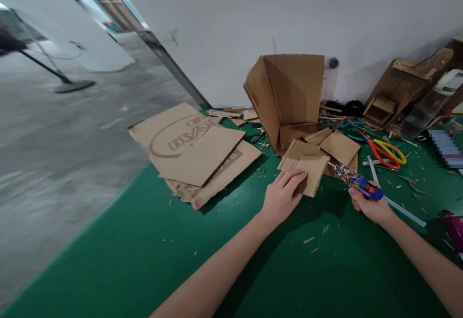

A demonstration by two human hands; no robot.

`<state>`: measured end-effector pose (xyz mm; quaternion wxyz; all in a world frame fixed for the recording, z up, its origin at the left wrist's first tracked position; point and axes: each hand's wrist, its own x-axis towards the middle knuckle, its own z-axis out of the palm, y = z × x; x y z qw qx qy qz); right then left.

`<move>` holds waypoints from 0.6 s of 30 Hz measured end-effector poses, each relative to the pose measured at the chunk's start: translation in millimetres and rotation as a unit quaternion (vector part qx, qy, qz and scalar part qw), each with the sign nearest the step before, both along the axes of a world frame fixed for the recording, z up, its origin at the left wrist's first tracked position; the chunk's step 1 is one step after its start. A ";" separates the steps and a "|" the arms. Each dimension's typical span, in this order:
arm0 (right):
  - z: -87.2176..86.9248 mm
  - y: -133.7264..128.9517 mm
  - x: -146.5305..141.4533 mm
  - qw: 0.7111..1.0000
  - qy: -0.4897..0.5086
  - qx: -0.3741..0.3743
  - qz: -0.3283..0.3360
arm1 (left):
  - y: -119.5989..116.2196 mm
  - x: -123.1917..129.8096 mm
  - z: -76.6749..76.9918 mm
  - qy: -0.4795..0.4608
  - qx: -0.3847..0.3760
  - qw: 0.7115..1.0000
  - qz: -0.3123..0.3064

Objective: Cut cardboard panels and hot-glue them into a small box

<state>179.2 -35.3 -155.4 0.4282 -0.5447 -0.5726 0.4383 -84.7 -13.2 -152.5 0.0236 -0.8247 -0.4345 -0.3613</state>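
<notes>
A small cardboard piece (316, 173) is in my left hand (284, 196), whose fingers lie closed together over its left part. My right hand (367, 205) is wrapped round a blue glue gun (358, 182) with a clear glue stick coming out of its back. The gun's metal tip points left, at the upper right corner of the piece; whether they touch is hard to tell. Behind my hands, more cut cardboard pieces (341, 147) lie in a loose pile in front of an open cardboard box form (297, 89).
Large flat cardboard sheets (202, 159) lie at the left on the green table (144, 260). Scissors with red handles (384, 155), yellow handles, a clear bottle (427, 108), a phone-like blurred object and a cardboard structure (392, 93) are at the right. Scraps are scattered about.
</notes>
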 end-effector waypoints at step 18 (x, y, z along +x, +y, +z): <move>-0.9 -0.6 1.8 0.999 0.002 -0.031 0.038 | 0.5 -0.7 -0.5 -0.006 0.002 1.000 -0.005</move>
